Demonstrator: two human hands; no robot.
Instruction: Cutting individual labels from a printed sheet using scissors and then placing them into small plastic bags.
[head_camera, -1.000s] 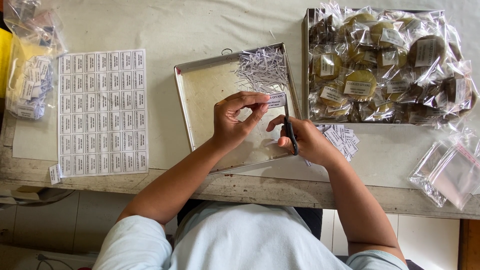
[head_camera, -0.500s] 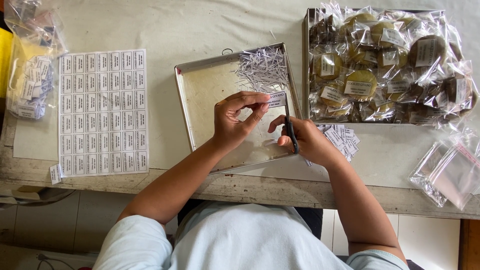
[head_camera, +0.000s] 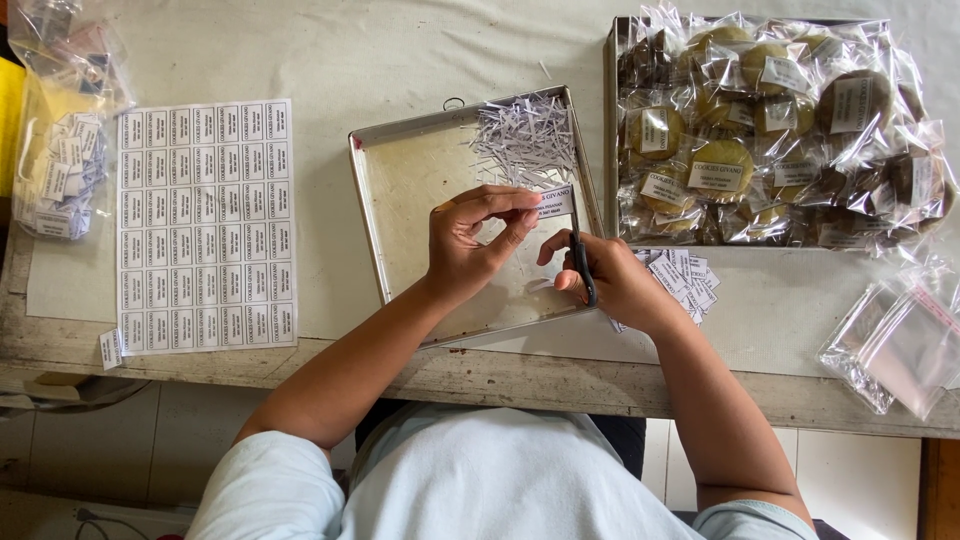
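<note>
Head view: nothing has moved; a label (head_camera: 556, 201) stays pinched by the left hand (head_camera: 470, 245), scissors (head_camera: 580, 262) gripped by the right hand (head_camera: 615, 285).

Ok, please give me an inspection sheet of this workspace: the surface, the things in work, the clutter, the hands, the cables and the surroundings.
Surface: worn table under a pale cloth.
Things in work: small paper label pinched in the left hand; scissors in the right hand; metal tray below them.
Clutter: paper trimmings in the tray; printed label sheet; cut labels; tray of bagged cookies; empty clear bags; bag of labels.
Hands: both busy, over the tray.
Cables: nothing seen for certain.
Surroundings: tiled floor.
</note>
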